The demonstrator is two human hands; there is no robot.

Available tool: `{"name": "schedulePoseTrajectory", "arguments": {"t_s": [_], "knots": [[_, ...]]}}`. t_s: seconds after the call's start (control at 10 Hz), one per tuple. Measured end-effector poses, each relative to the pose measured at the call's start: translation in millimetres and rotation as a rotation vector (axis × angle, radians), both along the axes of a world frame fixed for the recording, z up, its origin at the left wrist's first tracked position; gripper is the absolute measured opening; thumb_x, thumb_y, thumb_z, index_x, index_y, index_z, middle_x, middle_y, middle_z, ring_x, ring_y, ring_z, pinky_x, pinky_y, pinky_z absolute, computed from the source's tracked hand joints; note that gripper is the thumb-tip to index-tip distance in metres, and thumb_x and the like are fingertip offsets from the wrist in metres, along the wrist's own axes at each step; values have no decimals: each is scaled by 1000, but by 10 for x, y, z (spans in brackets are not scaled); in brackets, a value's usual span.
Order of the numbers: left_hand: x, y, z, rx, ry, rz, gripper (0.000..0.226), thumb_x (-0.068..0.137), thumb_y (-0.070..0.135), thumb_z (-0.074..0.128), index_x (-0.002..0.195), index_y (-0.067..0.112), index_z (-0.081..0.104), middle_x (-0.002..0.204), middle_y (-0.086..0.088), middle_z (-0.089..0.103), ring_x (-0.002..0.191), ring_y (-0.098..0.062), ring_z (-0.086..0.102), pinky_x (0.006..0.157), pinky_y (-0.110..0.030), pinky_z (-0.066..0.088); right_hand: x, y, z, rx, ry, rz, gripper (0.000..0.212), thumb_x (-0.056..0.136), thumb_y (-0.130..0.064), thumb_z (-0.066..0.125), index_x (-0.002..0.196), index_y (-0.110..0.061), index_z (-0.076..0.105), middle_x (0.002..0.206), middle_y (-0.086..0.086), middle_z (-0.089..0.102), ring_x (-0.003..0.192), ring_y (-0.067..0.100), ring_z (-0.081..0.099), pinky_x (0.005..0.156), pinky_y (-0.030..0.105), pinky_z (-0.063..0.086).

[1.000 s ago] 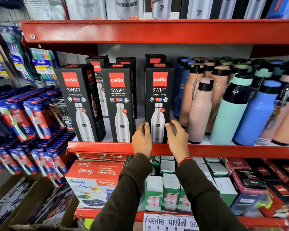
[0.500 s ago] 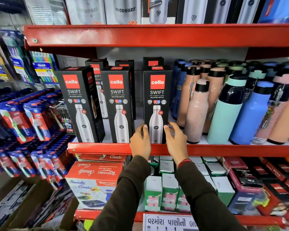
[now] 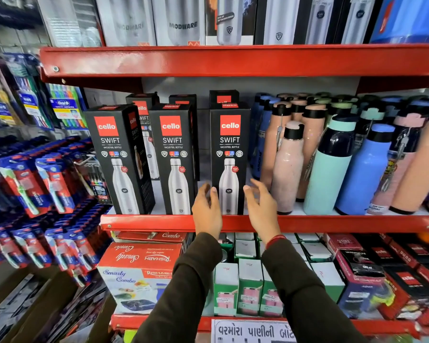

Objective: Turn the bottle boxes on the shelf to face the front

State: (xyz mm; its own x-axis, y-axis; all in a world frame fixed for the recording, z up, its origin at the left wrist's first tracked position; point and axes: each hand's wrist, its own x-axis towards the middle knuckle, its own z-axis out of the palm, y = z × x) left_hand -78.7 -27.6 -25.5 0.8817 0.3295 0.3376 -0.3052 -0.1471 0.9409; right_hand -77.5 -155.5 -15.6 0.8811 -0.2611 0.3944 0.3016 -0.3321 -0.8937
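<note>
Three black "cello SWIFT" bottle boxes stand in a front row on the red shelf [image 3: 332,222]. The left box [image 3: 114,157] is turned a little, so its right side shows. The middle box [image 3: 174,157] and the right box [image 3: 229,154] face forward. More such boxes stand behind them. My left hand [image 3: 207,209] hovers at the lower left edge of the right box, fingers apart. My right hand [image 3: 261,206] is at the box's lower right, fingers spread and slightly off it. Neither hand grips the box.
Loose bottles in pink, peach, mint [image 3: 330,167] and blue [image 3: 364,169] crowd the shelf right of the boxes. Toothbrush packs [image 3: 45,184] hang at the left. The shelf below holds a Smarty Combo box [image 3: 136,273] and small green cartons [image 3: 248,288]. Modware boxes stand above.
Both hands have let go of the right box and drawn back slightly, fingers spreading. The box now stands facing the front.
</note>
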Motion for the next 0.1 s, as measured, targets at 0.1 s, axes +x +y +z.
{"name": "schedulePoseTrajectory", "arguments": {"t_s": [0.1], "knots": [[-95,-1,162,65,-271,41,41,103,27,45,144,24,41,143,9,48,137,-8,44,114,-28,35,-146,-137,297,155,-297,-57,30,97,-32,53,127,-26,57,117,-13,64,104,9,62,88,27,53]]}}
